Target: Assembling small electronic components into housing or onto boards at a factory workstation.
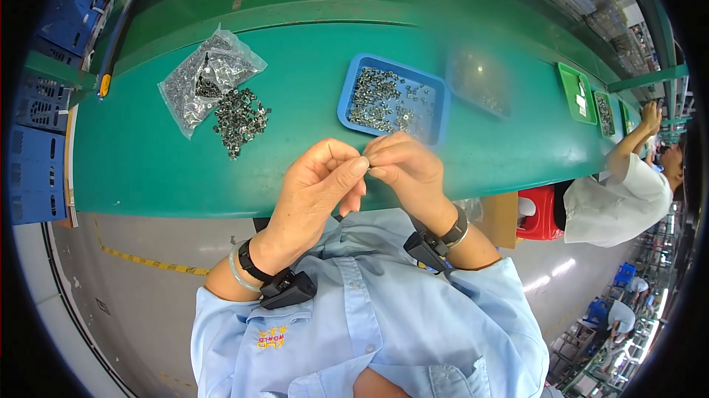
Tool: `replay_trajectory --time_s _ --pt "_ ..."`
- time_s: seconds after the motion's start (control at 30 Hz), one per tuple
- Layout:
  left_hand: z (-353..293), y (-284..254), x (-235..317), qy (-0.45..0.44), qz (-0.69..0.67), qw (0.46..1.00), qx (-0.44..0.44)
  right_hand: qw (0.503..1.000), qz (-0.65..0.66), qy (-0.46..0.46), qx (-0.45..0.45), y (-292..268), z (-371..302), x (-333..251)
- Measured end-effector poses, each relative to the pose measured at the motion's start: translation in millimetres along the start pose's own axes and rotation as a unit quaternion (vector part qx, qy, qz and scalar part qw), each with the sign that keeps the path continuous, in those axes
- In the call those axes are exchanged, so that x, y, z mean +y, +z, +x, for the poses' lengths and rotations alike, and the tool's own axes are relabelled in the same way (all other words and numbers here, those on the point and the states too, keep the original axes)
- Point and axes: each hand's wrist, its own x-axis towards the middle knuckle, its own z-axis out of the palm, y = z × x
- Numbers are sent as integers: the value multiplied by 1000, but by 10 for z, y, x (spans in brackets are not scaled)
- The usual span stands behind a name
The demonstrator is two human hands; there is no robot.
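Note:
My left hand (316,185) and my right hand (408,171) meet fingertip to fingertip over the near edge of the green table (303,95). Both are pinched closed around something tiny; only a small dark speck shows between the fingertips, and its kind is hidden. Just beyond my right hand lies a blue tray (445,103) with many small shiny metal parts (375,91) spread in it. To the far left of my hands, a loose pile of small dark metal parts (240,121) spills beside a clear plastic bag (177,91) filled with similar pieces.
Right of the blue tray is a blurred, see-through container (480,80). Green trays (569,91) stand farther right along the table. A co-worker in a white top (617,202) sits there near a red stool (543,213). Blue crates (37,176) are stacked at the left.

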Motion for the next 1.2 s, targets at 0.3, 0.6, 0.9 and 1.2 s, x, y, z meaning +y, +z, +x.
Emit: replay_trajectory --time_s 0.3,0.6,0.9,1.2 --pt "80 -118 -97 -27 -55 998 -14 980 -195 -16 23 -97 132 -129" --pt "-145 -656 -159 -33 -107 993 28 880 -453 -50 -134 82 932 -17" --pt "-299 -931 -58 -12 -152 987 53 855 -452 -61 -245 724 1241 436" --pt "-142 -799 13 39 -76 990 111 877 -449 -46 -166 682 808 -137"
